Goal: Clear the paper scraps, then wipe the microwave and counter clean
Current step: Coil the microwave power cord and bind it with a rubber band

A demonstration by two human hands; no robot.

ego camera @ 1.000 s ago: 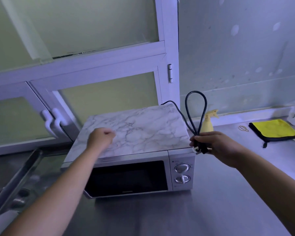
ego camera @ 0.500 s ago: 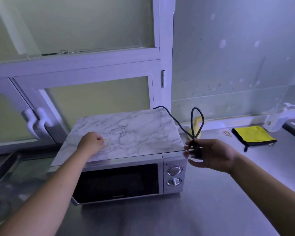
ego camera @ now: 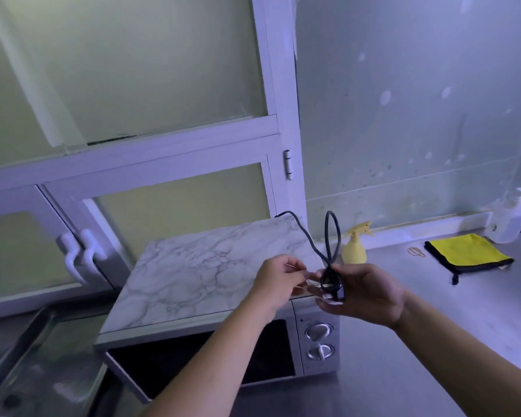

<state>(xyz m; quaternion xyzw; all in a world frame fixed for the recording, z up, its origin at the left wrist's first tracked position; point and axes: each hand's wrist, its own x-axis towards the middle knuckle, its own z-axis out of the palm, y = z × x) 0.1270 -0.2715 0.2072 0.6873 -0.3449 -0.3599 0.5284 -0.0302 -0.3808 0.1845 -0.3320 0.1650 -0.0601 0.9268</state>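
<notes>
Right hand grips the folded black cord at centre frame, above the microwave on the table. Left hand pinches something thin beside it; yellow cloth lies far right.

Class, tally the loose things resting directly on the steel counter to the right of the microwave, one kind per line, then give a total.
Yellow spray bottle: 1
Yellow cloth: 1
Clear pump bottle: 1
Rubber band: 1
Total: 4
</notes>
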